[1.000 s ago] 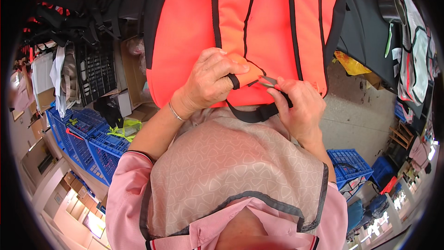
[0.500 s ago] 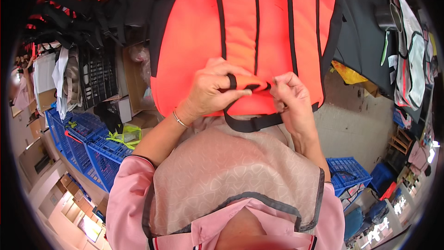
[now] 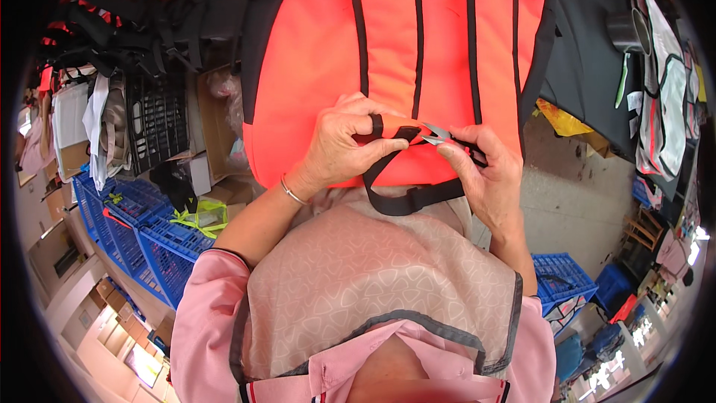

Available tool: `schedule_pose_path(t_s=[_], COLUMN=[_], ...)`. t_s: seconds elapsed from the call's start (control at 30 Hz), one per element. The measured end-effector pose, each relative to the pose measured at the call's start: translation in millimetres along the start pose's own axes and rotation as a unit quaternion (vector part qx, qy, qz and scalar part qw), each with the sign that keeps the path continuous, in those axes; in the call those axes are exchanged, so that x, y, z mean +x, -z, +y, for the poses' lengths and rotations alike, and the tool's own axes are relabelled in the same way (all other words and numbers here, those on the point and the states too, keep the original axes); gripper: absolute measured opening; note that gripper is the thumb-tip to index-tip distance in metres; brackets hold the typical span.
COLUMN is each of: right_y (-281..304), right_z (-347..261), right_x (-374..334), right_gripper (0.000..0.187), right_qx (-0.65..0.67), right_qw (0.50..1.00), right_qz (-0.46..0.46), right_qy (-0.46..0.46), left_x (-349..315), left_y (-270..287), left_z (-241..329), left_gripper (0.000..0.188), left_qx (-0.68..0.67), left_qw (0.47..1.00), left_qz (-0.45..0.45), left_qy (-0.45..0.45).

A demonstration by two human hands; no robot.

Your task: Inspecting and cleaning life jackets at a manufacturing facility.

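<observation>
A bright orange-red backpack (image 3: 306, 82) with black piping and dark sides lies in front of me, its lower edge against my apron. Pinched in my left hand (image 3: 339, 140) is the end of an orange shoulder strap (image 3: 394, 127), folded and edged in black. My right hand (image 3: 491, 173) grips a pair of thread snips (image 3: 435, 135), their two pointed metal blades parted and close beside that strap end. Below both hands, black webbing (image 3: 406, 201) hangs in a loop across the bag's bottom edge.
Blue plastic crates (image 3: 160, 254) stand on the left, one with yellow-green trim (image 3: 203, 219). Another blue crate (image 3: 561, 277) is at the right. A dark work surface (image 3: 589, 82) extends beyond the backpack, with a grey-white bag (image 3: 664, 104) near its right edge. Black straps (image 3: 149, 30) pile up at far left.
The snips have come into clear view in my right hand, blades towards the strap end. My right hand has shifted slightly right and down; my left still holds the strap.
</observation>
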State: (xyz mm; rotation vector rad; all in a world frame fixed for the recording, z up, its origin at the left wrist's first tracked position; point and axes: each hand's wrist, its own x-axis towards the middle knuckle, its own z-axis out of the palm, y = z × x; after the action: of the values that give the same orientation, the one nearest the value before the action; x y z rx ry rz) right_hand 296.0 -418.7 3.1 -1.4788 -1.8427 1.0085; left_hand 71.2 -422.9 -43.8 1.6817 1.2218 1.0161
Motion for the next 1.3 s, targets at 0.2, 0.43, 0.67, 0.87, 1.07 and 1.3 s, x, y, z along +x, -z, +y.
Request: schedule_pose_path(t_s=[0.2,0.43,0.67,0.87,1.07,1.3], right_y=[2,3,2,4,7,7], right_z=[3,14,13,13,15,17], right_x=[9,17,20,22,25,27], right_gripper=[0.023,0.016,0.011,0.013,0.012,0.013], right_qx=[-0.020,0.103,0.195,0.202,0.169,0.228], right_qw=[0.998,0.985,0.965,0.963,0.968,0.956], right_qz=[-0.059,-0.132,-0.143,-0.133,-0.153,-0.143], right_qy=[0.013,-0.038,-0.104,-0.121,-0.106,-0.120], left_x=[-1,2,3,2,3,5], left_y=[4,10,12,11,12,13], left_z=[-1,2,-4,-10,-8,-6], left_gripper=[0.023,0.021,0.018,0.016,0.019,0.022], left_qx=[-0.018,-0.059,-0.071,-0.064,-0.065,-0.070], left_qw=[0.999,0.996,0.995,0.995,0.994,0.993], left_qz=[-0.027,-0.059,-0.064,-0.063,-0.071,-0.085], left_qy=[0.021,0.029,0.027,0.033,0.056,0.045])
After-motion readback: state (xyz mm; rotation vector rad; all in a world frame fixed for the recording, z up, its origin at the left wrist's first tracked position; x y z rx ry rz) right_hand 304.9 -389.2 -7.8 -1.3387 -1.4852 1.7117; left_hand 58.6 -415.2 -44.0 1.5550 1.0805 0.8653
